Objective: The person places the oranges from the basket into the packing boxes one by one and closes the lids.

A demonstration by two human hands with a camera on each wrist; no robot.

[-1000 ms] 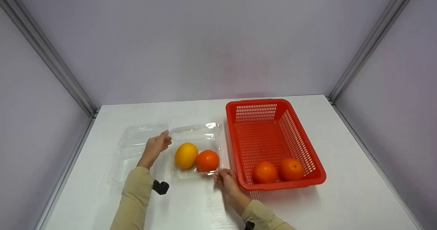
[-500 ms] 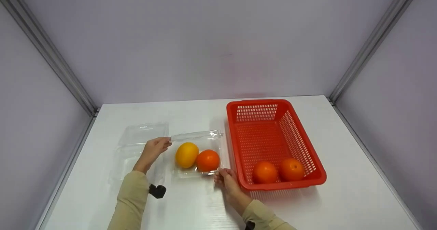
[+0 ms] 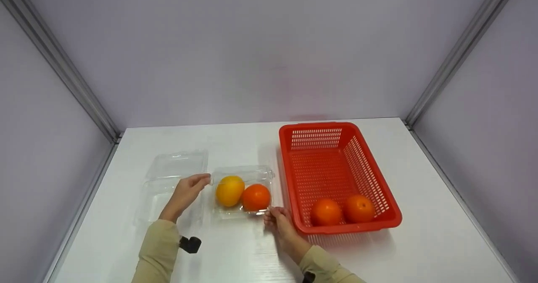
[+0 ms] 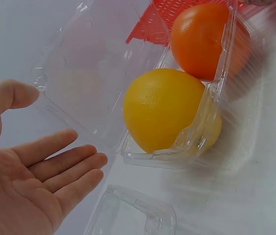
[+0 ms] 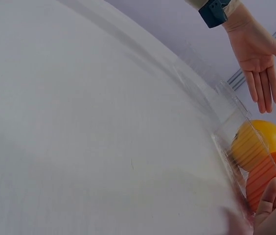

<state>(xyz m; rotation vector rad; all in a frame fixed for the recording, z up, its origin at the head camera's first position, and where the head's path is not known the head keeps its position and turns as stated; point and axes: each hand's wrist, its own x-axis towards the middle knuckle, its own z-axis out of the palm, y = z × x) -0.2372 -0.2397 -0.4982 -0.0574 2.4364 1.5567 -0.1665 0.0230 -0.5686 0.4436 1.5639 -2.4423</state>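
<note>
A clear clamshell container stands in the middle of the table, its lid raised and tilted over the fruit. Inside sit a rounded yellow fruit and an orange, side by side. My left hand is at the lid's left edge, its thumb beside the lid's corner in the left wrist view. Its fingers are nearly straight and apart from the thumb. My right hand pinches the container's near right corner between thumb and fingers; the exact contact is partly hidden in the right wrist view.
A red plastic basket stands close on the right, with two oranges at its near end. Left of the container, a second clear clamshell lies open, partly behind the left forearm. Walls enclose the white table.
The lid has swung from lying back to tilting forward over the fruit. My left hand has moved slightly toward the person with it. The right hand has stayed at the corner.
</note>
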